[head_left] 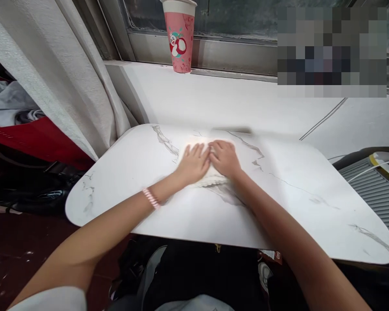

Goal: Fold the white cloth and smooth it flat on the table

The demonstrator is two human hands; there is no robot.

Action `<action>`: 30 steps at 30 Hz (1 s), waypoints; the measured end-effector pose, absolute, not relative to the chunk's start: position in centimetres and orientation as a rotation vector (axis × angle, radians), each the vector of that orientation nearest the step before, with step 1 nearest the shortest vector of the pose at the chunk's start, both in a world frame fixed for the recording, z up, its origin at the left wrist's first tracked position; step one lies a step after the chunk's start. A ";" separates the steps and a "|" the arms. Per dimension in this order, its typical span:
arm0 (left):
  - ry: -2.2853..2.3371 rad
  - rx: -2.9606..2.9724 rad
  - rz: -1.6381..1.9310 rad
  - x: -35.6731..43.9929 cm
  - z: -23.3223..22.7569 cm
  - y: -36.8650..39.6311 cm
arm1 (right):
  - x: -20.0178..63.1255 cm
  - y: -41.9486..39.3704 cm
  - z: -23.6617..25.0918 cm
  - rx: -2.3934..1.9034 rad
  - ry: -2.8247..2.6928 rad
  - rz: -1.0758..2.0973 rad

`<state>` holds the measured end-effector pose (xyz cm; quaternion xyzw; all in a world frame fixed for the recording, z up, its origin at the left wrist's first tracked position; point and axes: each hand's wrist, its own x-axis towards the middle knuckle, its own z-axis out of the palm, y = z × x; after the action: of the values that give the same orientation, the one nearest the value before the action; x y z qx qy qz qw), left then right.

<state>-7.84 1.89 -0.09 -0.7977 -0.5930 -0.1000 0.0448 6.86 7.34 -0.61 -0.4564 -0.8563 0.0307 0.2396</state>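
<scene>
Near the middle of a white tabletop with grey marble-like veining and rounded corners [123, 172], a cream-white cloth with a wavy edge [213, 174] lies flat beneath both of the person's hands. The left hand [192, 164] rests palm down on the cloth's left part, its fingers extended and slightly spread, pointing away from the body and a little to the right. The right hand [225, 157] is palm down on the right part, somewhat blurred, its fingers stretched out, close together and pointing away and to the left. Neither hand is clamped on the cloth; their fingertips come together near its middle, where it cannot be told whether they touch. The cloth's wavy edge faces the person and runs crosswise, its right end slightly farther from the body than its left. With so much covered, which way its long axis lies cannot be told. On the left wrist is a pink-and-white striped band [151, 198]. Beyond the table, a tall pink paper cup with a cartoon print [183, 43] stands upright on the ledge by the window, well apart from the hands. A pale grey fabric curtain [65, 65] hangs at the left.
</scene>
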 end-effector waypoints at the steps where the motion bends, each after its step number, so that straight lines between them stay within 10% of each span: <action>1: -1.859 -2.385 -0.303 -10.2 -0.1 1.2 | 4.3 7.2 -0.5 -1.186 -2.375 0.103; 17: -2.090 -2.055 -0.296 -28.6 -0.1 -4.6 | -14.8 4.7 -0.3 -0.862 -2.470 0.236; 30: -1.899 -2.390 -0.309 -3.5 0.0 9.8 | 11.0 16.0 -1.6 -1.154 -2.229 0.101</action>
<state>-3.45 9.81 -0.04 -0.7785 -0.6184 -0.1006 0.0367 11.05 16.01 -1.55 -0.4369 -0.8437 0.0381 0.3094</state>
